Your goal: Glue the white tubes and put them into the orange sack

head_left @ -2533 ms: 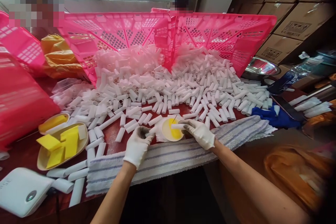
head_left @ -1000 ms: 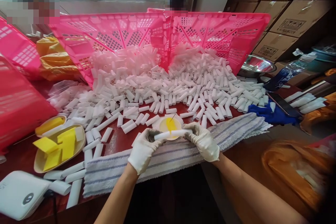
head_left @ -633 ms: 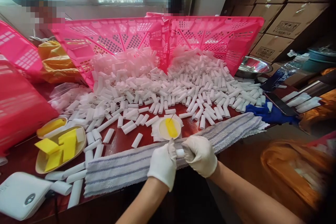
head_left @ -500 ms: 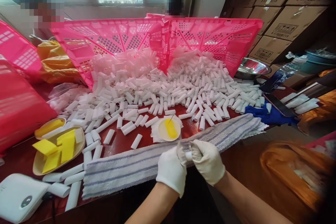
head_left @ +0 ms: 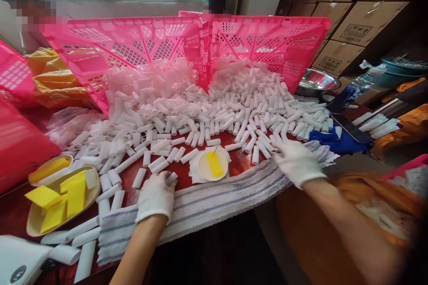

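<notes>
Both of my hands wear white gloves. My left hand [head_left: 155, 198] is at the front of the table, its fingers closed around a short white tube [head_left: 171, 179] at the towel's edge. Farther right, my right hand [head_left: 297, 162] reaches over the striped towel [head_left: 230, 196] with fingers stretched out, beside the near edge of the tube pile [head_left: 230, 111]; its fingertips are slightly blurred. Between my hands a round white dish [head_left: 203, 170] rests on a white cloth, with a yellow sponge [head_left: 215, 164] on it and a thin pin-like piece standing up from the sponge.
Pink crates [head_left: 133, 44] lean behind the tubes. At left are a tray [head_left: 95, 187] of yellow sponge pieces and a white device [head_left: 20, 258]. A metal bowl [head_left: 317, 81], a bottle [head_left: 356, 87] and a blue cloth [head_left: 329, 140] lie at right. Two people are beyond the crates.
My hands were together over the towel with a white piece between them. They have moved apart, left to a tube on the table, right toward the pile. The view has shifted slightly.
</notes>
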